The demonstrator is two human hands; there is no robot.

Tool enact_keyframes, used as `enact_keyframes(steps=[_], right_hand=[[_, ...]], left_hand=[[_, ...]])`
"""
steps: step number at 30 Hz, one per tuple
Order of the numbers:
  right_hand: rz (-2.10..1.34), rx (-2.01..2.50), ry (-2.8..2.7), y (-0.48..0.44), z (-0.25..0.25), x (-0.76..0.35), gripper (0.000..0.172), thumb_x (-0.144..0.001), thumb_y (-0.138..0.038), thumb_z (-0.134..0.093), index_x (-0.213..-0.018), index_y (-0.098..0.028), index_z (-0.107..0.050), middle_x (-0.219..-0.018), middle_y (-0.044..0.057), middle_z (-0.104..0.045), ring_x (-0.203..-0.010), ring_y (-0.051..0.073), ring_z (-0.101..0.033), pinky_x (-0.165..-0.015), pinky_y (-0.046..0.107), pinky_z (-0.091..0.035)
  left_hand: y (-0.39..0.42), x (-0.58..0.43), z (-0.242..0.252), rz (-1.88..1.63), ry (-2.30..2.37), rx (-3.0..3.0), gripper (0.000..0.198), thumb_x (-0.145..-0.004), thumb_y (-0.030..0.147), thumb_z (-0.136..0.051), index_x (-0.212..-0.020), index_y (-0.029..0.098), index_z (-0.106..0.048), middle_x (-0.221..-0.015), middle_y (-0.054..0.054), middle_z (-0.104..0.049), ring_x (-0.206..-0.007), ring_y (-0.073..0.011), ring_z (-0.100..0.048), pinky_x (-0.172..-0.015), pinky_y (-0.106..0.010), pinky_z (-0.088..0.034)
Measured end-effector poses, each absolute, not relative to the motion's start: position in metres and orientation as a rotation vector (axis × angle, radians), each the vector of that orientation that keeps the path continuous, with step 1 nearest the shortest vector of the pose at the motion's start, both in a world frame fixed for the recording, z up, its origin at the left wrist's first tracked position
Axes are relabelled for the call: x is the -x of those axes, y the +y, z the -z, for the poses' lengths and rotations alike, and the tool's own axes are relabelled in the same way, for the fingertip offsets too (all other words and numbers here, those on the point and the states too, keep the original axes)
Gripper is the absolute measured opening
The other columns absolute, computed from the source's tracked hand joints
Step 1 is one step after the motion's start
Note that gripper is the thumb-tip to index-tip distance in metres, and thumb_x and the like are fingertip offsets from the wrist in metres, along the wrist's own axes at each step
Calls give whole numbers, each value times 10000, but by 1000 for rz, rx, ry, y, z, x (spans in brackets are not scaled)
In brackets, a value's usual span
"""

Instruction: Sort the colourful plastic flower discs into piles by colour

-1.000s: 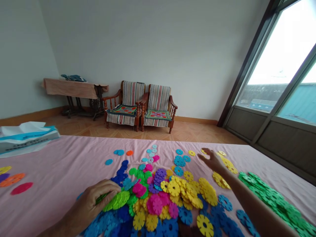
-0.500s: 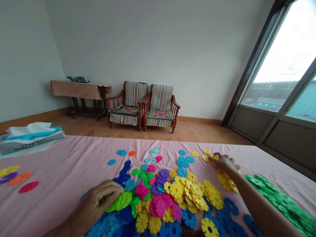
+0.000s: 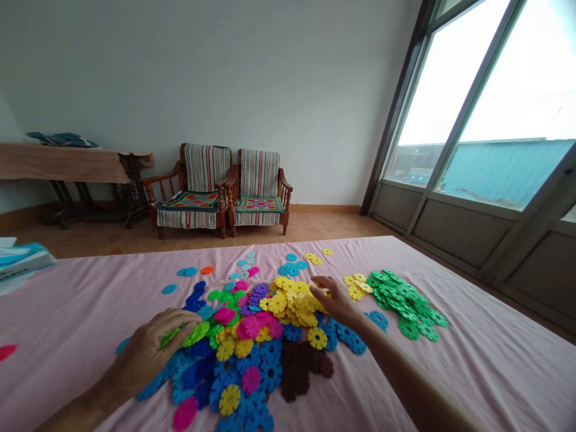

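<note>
My left hand (image 3: pixel 150 342) is closed around a stack of light green notched plastic discs (image 3: pixel 196 333), which stick out past its thumb and fingers. My right hand (image 3: pixel 339 302) rests at the right side of a heap of yellow discs (image 3: pixel 292 300), its fingers stretched out and apart over the heap's edge. Between the hands lie pink discs (image 3: pixel 249 327) and purple discs (image 3: pixel 258 295). Blue discs (image 3: pixel 270 372) spread below them, beside a dark brown cluster (image 3: pixel 294 369).
Green discs (image 3: pixel 400 300) form a separate pile to the right, with a few yellow discs (image 3: pixel 357 287) beside it. Small blue discs (image 3: pixel 292 269) and an orange disc (image 3: pixel 207 270) lie farther back. A tissue pack (image 3: pixel 27 264) sits on the pink cloth (image 3: pixel 103 288) at left.
My right hand has come back from the far yellow discs to the yellow heap. The view has swung right. My left hand keeps its hold on the light green discs.
</note>
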State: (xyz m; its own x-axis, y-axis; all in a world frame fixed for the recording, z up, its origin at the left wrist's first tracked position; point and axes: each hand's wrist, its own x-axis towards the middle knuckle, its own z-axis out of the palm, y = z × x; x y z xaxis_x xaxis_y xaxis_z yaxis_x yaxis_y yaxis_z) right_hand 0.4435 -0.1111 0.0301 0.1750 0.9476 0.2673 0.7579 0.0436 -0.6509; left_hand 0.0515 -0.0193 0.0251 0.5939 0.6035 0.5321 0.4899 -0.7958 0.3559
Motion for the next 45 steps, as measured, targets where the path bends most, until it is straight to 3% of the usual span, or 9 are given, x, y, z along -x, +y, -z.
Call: enact_keyframes(steps=[4, 10, 14, 18, 28, 36, 45], right_hand=[[-92, 1934, -1438, -137, -24, -491, 430, -853, -483, -467, -1100, -166, -620, -1036, 104, -678, -949, 217, -639, -837, 337, -497], [73, 2140, -1290, -158, -9, -542, 455, -815, -456, -492, -1136, -148, -588, -1110, 123, -650, -1037, 267, -592, -900, 388, -437], [122, 2251, -1234, -156, 1, -542, 500, -825, -492, -469, -1140, -126, -598, -1139, 166, -626, -1103, 338, -537, -936, 466, -383], [148, 2321, -1386, -140, 7, -523, 527, -856, -518, -424, -1203, -154, -582, -1216, 142, -601, -1133, 327, -519, -935, 442, -391], [186, 1975, -1624, -130, 13, -467, 421, -895, -496, -375, -1131, -221, -588, -1211, 88, -618, -1149, 286, -521, -978, 463, -367], [76, 1900, -1576, -144, 14, -474, 378, -875, -534, -381, -1028, -265, -598, -1127, 87, -661, -1105, 303, -558, -980, 499, -387], [111, 1860, -1604, -146, 4, -471, 385, -887, -532, -376, -1048, -251, -584, -1138, 88, -650, -1104, 288, -556, -970, 450, -399]], left_hand=[[-29, -74, -33, -961, 854, -2663, 240, -892, 418, -536, -953, 248, -695, -950, -7, -715, -901, -170, -659, -820, -210, -514], [-59, -120, -52, -846, 675, -2760, 214, -907, 353, -542, -1025, 236, -678, -996, -22, -705, -997, -178, -621, -967, -287, -439], [-83, -125, -57, -644, 552, -2845, 343, -887, 390, -573, -1199, 252, -608, -1163, -59, -653, -1112, -226, -563, -1035, -391, -387], [-99, -110, -50, -534, 539, -2904, 466, -863, 431, -599, -1297, 279, -531, -1307, -75, -566, -1211, -263, -493, -1074, -447, -339], [-102, -91, -25, -667, 738, -2812, 510, -868, 399, -600, -1350, 307, -464, -1307, -54, -559, -1205, -245, -497, -1043, -358, -411], [-104, -89, -24, -668, 777, -2774, 413, -877, 365, -596, -1282, 322, -532, -1252, -50, -605, -1150, -238, -548, -1028, -363, -430], [-104, -87, -17, -685, 752, -2812, 417, -896, 322, -582, -1304, 292, -502, -1297, -49, -565, -1213, -228, -479, -1062, -372, -375]])
